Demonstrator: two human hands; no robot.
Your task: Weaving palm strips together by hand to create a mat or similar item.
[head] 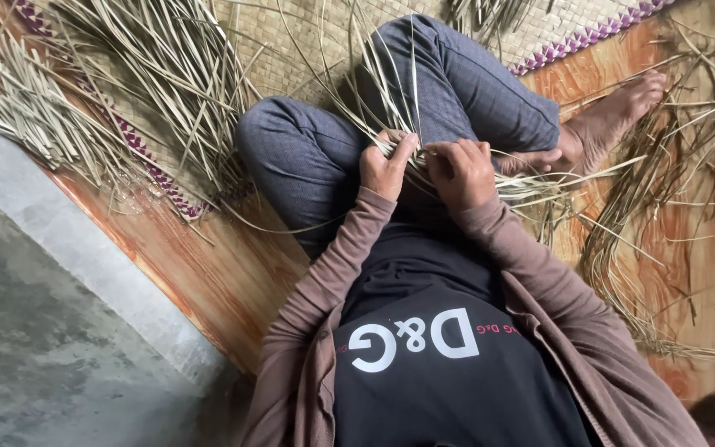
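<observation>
Both arms bent inward, left hand (386, 168) and right hand (459, 171) side by side over the lap, fingers curled closed.

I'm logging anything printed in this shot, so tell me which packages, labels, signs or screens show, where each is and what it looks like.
No packages, signs or screens show clearly.
Shirt print: large white characters with small red ones beside them, on the black shirt at bottom centre.

I have one view only, worn on the head, tilted steeply down (almost straight down the chest) and close over the lap (391, 141), floor (208, 265) filling the edges.
</observation>
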